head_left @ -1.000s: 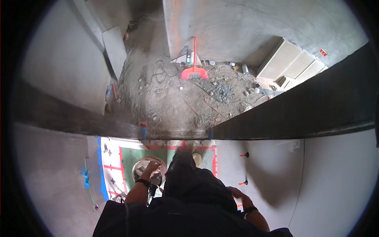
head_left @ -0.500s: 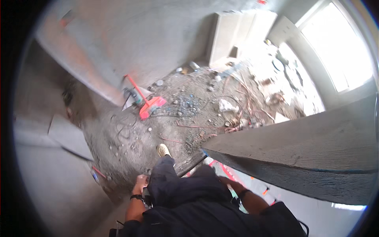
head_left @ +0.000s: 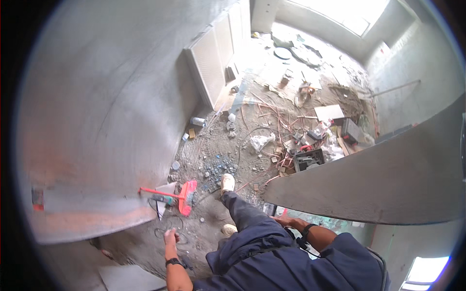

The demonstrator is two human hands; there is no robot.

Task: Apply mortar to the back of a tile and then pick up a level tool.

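Observation:
My left hand (head_left: 171, 236) hangs over the dusty floor at my left side, its fingers loosely bent and holding nothing that I can see. Ahead of it lies a red push broom (head_left: 185, 198), its handle reaching toward the left wall. A green power tool (head_left: 162, 199) with a black cord rests beside the broom. My right hand (head_left: 281, 221) is down by my right thigh, near the end of a grey wall; its fingers are mostly hidden. Dark bands circle both wrists. One light shoe (head_left: 227, 182) is forward on the rubble, the other (head_left: 229, 230) behind it.
Pale panels (head_left: 208, 58) lean on the left wall. Rubble, copper-coloured pipes (head_left: 279, 114), a white plastic bag (head_left: 262, 141) and an open black toolbox (head_left: 309, 159) litter the floor ahead. A grey partition (head_left: 369, 179) stands at right. A bright window (head_left: 347, 12) is beyond.
I have stepped forward and my view has turned right. The broom now lies closer to me, and the toolbox and the window corner show more fully. My left hand has swung forward.

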